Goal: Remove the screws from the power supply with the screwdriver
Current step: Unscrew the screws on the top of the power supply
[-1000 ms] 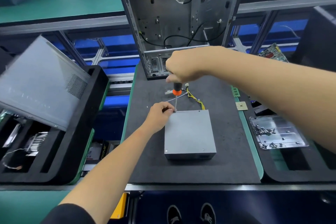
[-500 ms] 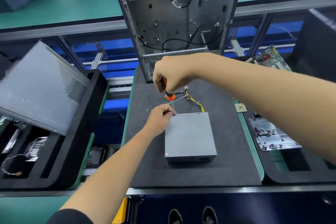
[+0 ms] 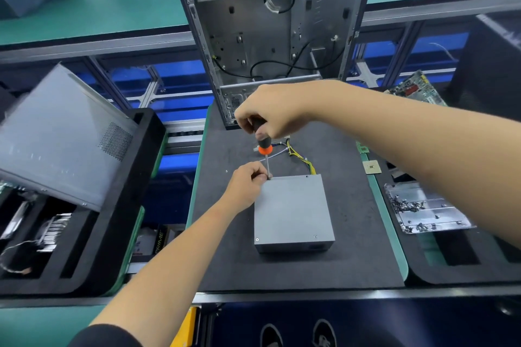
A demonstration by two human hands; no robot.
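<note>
Lying flat mid-mat, the grey power supply (image 3: 293,211) trails yellow wires; the right hand (image 3: 270,113) grips the screwdriver (image 3: 265,146) at its far-left corner, the left hand (image 3: 248,186) pinches there, bare mat (image 3: 352,262) all around.

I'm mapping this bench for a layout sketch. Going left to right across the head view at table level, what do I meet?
Grey side panel → black foam tray → power supply → small CPU chip → metal plate with loose screws.
</note>
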